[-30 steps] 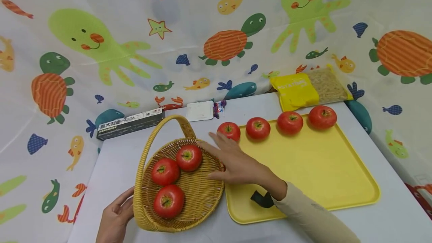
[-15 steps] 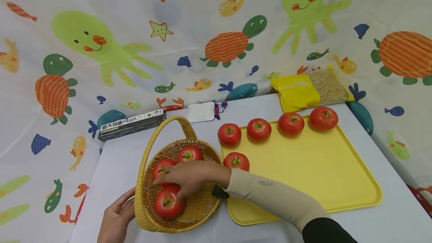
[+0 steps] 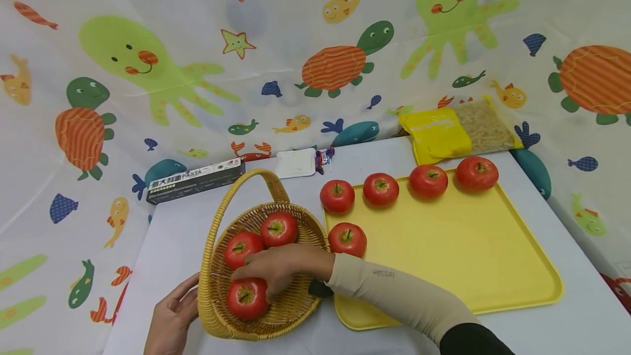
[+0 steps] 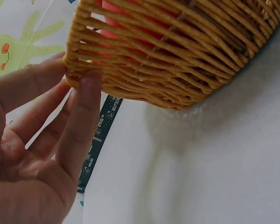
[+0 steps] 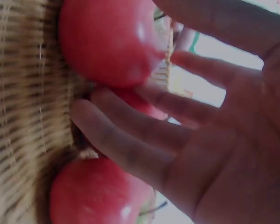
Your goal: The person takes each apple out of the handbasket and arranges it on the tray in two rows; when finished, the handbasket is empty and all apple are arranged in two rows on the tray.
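Note:
Inside a yellow wicker basket (image 3: pixel 286 303) with a tall handle sit several red apples, three of them visible. My right hand (image 3: pixel 276 267) reaches in over the front apple (image 3: pixel 247 301), fingers at its far side and thumb at its right side. The left apple (image 3: pixel 242 248) and the back apple (image 3: pixel 279 229) lie just beyond the fingers. In the right wrist view, the fingers (image 5: pixel 126 144) extend down between the apples, and the front apple (image 5: pixel 107 39) lies between them and the thumb. My left hand (image 3: pixel 172 311) pinches the basket's left rim, thumb outside the weave (image 4: pixel 144 70).
Right of the basket lies a yellow tray (image 3: pixel 458 245) with several more apples along its back and left edges. Behind stand a yellow pasta bag (image 3: pixel 458 130), a black pasta box (image 3: pixel 197 181), a white packet (image 3: pixel 296 163) and small wrapped candy (image 3: pixel 323 159), all by the patterned curtain.
My right hand has left an apple at the tray's left edge, moved left into the basket and settled around the front apple. The left hand has stayed at the rim.

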Demonstrator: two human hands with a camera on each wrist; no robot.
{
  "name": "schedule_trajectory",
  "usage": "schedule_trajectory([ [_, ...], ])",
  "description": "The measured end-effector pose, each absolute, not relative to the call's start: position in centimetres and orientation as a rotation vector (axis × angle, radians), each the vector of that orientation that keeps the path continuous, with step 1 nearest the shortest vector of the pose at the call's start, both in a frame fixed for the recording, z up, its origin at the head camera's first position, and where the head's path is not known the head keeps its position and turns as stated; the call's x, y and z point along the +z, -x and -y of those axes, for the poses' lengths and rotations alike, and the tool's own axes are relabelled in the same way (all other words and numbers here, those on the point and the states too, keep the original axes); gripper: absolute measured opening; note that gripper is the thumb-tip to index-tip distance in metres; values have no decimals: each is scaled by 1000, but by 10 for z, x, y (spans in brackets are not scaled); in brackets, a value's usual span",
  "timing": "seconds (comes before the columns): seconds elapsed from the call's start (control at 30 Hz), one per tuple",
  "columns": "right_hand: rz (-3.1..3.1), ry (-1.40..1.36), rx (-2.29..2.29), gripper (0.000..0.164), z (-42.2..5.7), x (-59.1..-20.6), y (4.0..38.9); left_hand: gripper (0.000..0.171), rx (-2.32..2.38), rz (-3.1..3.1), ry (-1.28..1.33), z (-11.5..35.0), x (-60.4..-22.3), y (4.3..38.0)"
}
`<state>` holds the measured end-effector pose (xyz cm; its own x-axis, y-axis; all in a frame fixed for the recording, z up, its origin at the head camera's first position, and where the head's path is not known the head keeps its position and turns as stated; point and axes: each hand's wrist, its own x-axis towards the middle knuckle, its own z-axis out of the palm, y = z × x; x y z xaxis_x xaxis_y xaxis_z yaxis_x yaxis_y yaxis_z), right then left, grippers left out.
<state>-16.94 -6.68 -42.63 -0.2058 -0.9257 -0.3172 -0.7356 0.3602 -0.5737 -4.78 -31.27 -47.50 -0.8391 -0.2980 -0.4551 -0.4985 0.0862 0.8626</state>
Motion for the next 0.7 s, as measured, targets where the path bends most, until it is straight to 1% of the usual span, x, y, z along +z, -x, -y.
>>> schedule_trajectory([
  [0.4,-2033,1525,-297,70,74,-433,166,77,1827,-2202,791,313,-474,49],
  [0.7,-1954,1493,-264,82,79,-440,163,76,1839,-2192,782,314,-475,48],
])
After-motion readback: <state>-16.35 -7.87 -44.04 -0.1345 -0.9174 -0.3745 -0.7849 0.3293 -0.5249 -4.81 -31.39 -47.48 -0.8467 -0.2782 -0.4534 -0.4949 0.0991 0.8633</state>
